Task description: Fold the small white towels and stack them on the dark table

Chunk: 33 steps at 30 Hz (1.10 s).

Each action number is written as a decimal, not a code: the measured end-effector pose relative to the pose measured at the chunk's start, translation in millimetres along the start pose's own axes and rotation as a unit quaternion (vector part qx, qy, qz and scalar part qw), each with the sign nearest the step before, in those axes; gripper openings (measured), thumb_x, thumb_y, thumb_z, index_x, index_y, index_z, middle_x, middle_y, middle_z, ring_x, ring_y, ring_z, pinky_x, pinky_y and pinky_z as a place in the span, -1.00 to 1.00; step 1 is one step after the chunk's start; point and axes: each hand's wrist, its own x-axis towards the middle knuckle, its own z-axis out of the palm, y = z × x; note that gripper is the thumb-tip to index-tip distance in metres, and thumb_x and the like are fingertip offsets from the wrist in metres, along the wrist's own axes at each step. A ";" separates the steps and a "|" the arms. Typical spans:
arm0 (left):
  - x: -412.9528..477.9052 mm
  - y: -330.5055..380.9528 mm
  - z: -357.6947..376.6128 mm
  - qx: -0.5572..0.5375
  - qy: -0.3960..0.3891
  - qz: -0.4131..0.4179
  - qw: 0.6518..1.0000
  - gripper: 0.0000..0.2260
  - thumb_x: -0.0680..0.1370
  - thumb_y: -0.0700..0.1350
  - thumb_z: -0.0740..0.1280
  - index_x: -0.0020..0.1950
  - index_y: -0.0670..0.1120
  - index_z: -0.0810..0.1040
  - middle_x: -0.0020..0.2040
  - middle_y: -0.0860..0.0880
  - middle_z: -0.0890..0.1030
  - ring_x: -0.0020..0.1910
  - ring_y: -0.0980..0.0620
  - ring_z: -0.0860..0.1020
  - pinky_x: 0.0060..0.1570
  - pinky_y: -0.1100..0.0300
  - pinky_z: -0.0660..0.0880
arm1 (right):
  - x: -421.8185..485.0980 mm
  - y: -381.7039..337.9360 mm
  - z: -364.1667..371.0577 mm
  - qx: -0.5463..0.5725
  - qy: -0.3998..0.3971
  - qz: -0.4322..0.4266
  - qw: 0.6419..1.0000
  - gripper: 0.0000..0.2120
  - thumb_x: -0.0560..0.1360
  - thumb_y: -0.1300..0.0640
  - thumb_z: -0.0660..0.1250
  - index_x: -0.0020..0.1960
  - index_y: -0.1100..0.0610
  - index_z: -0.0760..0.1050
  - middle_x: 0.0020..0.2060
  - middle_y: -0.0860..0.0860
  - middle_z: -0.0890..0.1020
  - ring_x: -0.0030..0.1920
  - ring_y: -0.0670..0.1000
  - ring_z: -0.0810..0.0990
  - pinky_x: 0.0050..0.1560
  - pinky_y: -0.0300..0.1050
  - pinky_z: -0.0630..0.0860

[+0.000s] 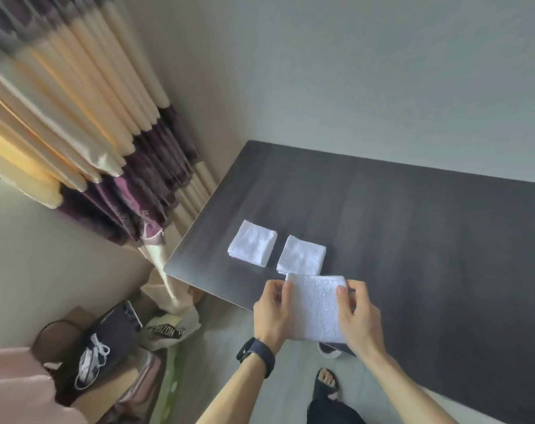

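- Fold in hand: the left hand (272, 313) and right hand (356, 316) each pinch one side of the held towel (316, 307), thumbs on top and fingers curled under. It hangs over the near edge of the table (413, 240).
- Two folded towels lie flat on the table with a thin gap between them: the left towel (252, 243) and the right towel (301, 255), which is just beyond the held one.
- Nothing is stacked yet. The next move is probably a short reach forward, with corners squared onto the right towel.
- The table's left edge runs near the left towel; the widest room lies rightward and farther back.
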 end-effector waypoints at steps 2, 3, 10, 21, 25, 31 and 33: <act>29.3 2.6 6.8 0.011 -0.017 -0.018 1.000 -0.76 0.60 0.20 0.21 -0.07 0.07 0.50 -0.14 0.13 0.62 -0.16 0.13 0.57 -0.23 0.29 0.43 | 21.1 2.0 10.8 -0.004 -0.002 0.024 1.000 -0.90 0.64 -0.07 0.16 0.01 -0.07 0.40 -0.30 -0.02 0.61 -0.31 0.01 0.55 -0.27 -0.02 0.48; 42.8 3.0 9.9 0.020 -0.029 -0.027 0.999 -0.76 0.60 0.20 0.21 -0.05 0.06 0.50 -0.13 0.12 0.61 -0.16 0.13 0.57 -0.23 0.29 0.44 | 31.2 4.5 16.2 -0.010 -0.002 0.034 0.999 -0.88 0.64 -0.08 0.15 0.02 -0.07 0.39 -0.31 -0.02 0.60 -0.33 0.00 0.54 -0.28 0.00 0.48; 139.3 -15.0 30.6 0.135 -0.101 -0.028 0.985 -0.73 0.64 0.19 0.11 0.10 0.04 0.44 -0.07 0.06 0.59 -0.16 0.13 0.56 -0.30 0.27 0.42 | 101.2 24.3 60.4 -0.068 -0.004 0.107 0.992 -0.82 0.65 -0.13 0.05 0.09 -0.06 0.34 -0.29 -0.04 0.58 -0.30 0.03 0.55 -0.25 0.10 0.51; 257.6 -38.3 54.4 0.290 -0.181 0.013 0.940 -0.90 0.67 0.05 0.01 0.02 0.13 0.29 -0.16 0.01 0.58 -0.18 -0.09 0.55 -0.17 0.02 0.53 | 177.0 37.5 123.1 -0.183 0.035 0.190 0.964 -0.76 0.68 -0.07 -0.03 0.19 0.03 0.31 -0.24 -0.08 0.55 -0.32 -0.17 0.47 -0.43 -0.22 0.25; 271.3 -35.1 59.7 0.337 -0.211 0.040 0.917 -0.79 0.69 0.08 -0.04 0.10 0.01 0.31 -0.14 0.05 0.55 -0.15 -0.11 0.55 -0.13 0.01 0.52 | 190.7 41.7 132.3 -0.220 0.041 0.211 0.952 -0.75 0.68 -0.07 -0.04 0.19 0.03 0.31 -0.19 -0.05 0.58 -0.28 -0.02 0.48 -0.38 -0.13 0.27; 278.4 -39.3 62.9 0.354 -0.222 0.059 0.907 -0.76 0.69 0.09 -0.05 0.09 -0.02 0.29 -0.16 0.06 0.50 -0.22 -0.09 0.51 -0.18 0.03 0.49 | 195.5 46.1 138.3 -0.251 0.033 0.236 0.938 -0.76 0.68 -0.08 -0.05 0.12 0.03 0.29 -0.24 -0.07 0.55 -0.27 0.03 0.49 -0.26 -0.05 0.36; 279.0 -39.5 62.7 0.360 -0.221 0.062 0.904 -0.76 0.69 0.09 -0.05 0.10 -0.02 0.29 -0.15 0.05 0.50 -0.23 -0.09 0.49 -0.19 0.05 0.47 | 195.7 45.8 138.5 -0.260 0.037 0.232 0.937 -0.78 0.67 -0.09 -0.05 0.08 0.01 0.29 -0.22 -0.08 0.55 -0.27 0.02 0.48 -0.25 -0.06 0.36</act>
